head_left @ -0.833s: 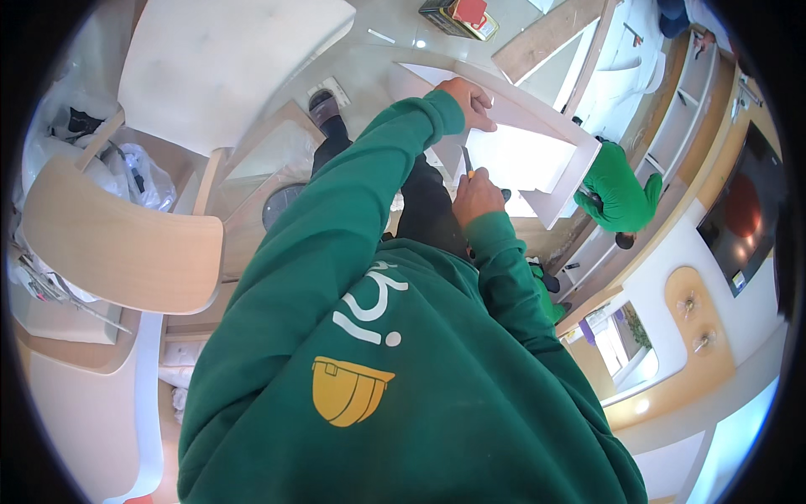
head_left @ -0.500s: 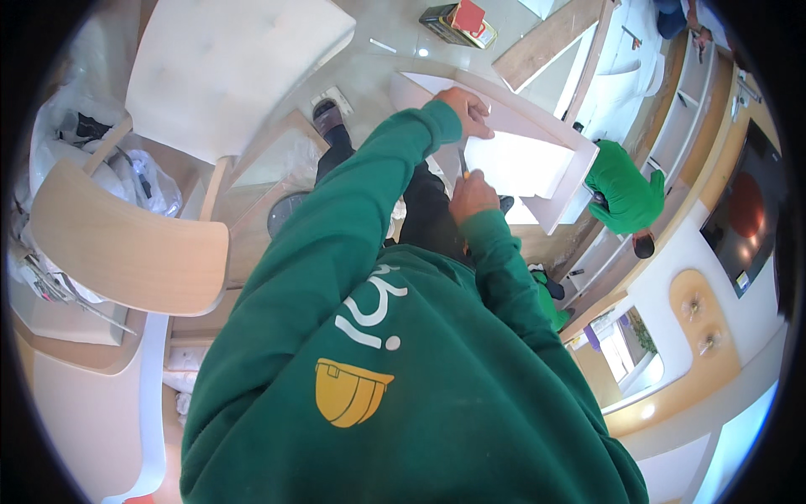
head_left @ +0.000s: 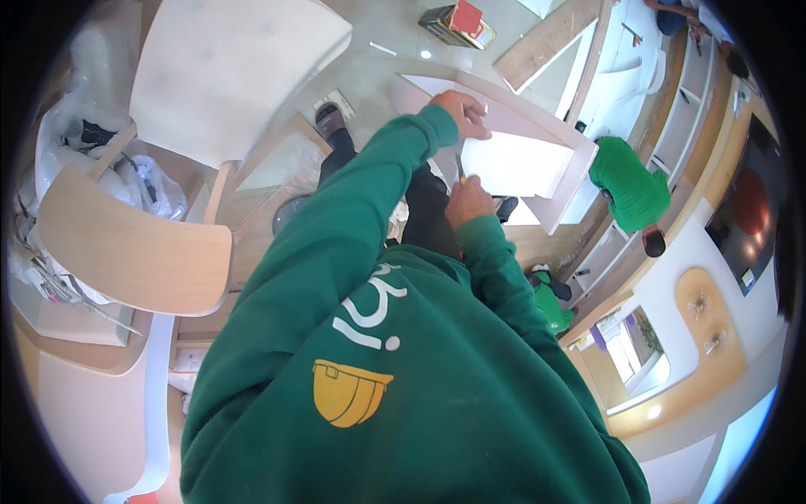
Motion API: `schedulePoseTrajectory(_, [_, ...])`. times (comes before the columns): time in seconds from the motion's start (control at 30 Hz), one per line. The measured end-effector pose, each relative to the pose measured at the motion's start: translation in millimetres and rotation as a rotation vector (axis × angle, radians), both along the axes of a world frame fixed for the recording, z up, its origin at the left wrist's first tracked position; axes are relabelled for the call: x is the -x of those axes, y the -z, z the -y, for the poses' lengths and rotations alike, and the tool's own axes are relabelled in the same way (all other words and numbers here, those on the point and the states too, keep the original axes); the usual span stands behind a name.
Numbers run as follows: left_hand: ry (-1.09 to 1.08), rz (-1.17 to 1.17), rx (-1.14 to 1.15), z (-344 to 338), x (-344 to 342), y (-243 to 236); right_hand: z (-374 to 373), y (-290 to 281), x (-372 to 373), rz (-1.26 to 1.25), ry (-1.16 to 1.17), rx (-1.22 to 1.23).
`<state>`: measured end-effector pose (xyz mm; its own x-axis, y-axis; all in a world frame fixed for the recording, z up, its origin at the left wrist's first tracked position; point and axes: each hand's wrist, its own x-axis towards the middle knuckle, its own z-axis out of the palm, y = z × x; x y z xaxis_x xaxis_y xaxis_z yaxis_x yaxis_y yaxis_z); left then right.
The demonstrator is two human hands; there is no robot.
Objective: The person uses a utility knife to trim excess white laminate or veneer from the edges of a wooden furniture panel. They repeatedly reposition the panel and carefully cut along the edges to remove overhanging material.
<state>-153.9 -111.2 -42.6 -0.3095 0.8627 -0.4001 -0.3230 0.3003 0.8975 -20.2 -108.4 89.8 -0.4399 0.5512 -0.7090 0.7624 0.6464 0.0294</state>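
Glossy pale floor (head_left: 378, 71) spreads across the upper part of the head view, with a chair with a white pad (head_left: 239, 76) between ten and eleven o'clock, a curved wooden board (head_left: 134, 244) at nine, a small box with a red top (head_left: 457, 25) just past twelve, and a co-worker in a green shirt (head_left: 630, 183) between two and three. Between one and two o'clock, in front of the person's dark-clothed legs, stands a pale pinkish panel (head_left: 533, 118), its long edge slanting from ten toward four o'clock. Against it lies a bright white face (head_left: 519, 165), four-sided and plain, washed out enough that it could be either a loose sheet or a board's lit surface. The person's left hand (head_left: 460, 115) is the nearer one, at that face's ten o'clock corner; its fingers are bent downward and close together, and whether they pinch an edge or merely rest there cannot be told. From the right fingers the white face lies toward two o'clock. The right hand (head_left: 470, 204), lower down, has its fingers curled around a slim tool (head_left: 462, 176) with a yellow-orange handle and a thin, dark, blade-like end. That tool's long axis runs nearly toward twelve o'clock, its end just beside the white face's left edge and below the left hand.
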Motion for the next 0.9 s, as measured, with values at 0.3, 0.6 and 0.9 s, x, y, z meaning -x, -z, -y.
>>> schedulePoseTrajectory(0.3, [0.013,0.017,0.02,0,-3,3,6,9,-8,-0.035,0.118,0.021])
schedulePoseTrajectory(0.6, [0.0,0.014,0.043,0,-4,1,9,-7,-18,0.073,0.121,0.029])
schedulePoseTrajectory(0.9, [-0.033,0.008,0.029,0,-6,-1,13,0,-21,-0.031,0.126,0.0])
